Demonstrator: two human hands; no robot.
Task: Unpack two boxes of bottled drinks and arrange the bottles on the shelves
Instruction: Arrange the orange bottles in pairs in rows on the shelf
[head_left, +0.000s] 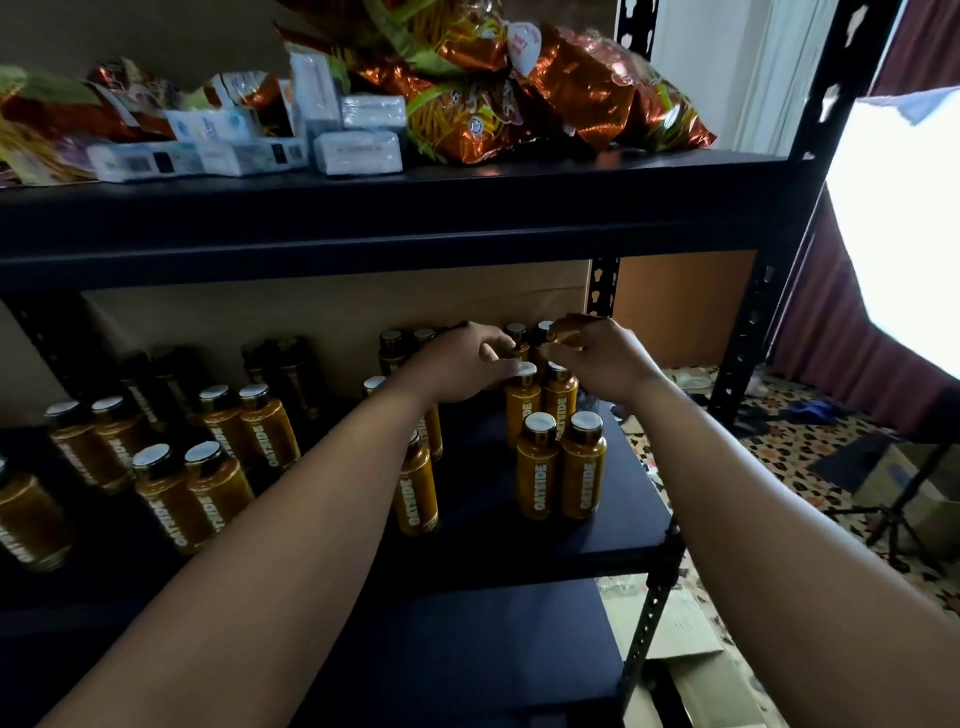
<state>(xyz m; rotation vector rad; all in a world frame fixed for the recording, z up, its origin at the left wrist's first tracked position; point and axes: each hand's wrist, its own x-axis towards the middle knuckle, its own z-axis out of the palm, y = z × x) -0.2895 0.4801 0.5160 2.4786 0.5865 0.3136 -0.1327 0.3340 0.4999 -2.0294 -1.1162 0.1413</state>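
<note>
Several amber OATSIDE bottles with white caps stand in pairs on the dark middle shelf (483, 540). Both my arms reach to the back right group. My left hand (462, 364) curls its fingers and thumb round the neck of a back-row bottle (518, 335). My right hand (597, 358) pinches the top of the neighbouring back-row bottle (544, 332). In front of them stand two more pairs (563, 467). Further bottles (197, 488) fill the left of the shelf; some are hidden behind my left forearm.
The upper shelf (395, 208) holds orange snack bags (519, 88) and small white packs (358, 150). A black rack post (737, 358) stands at the right. Beyond it lie a patterned floor, cardboard boxes (685, 670), a tripod (898, 514) and a bright light panel.
</note>
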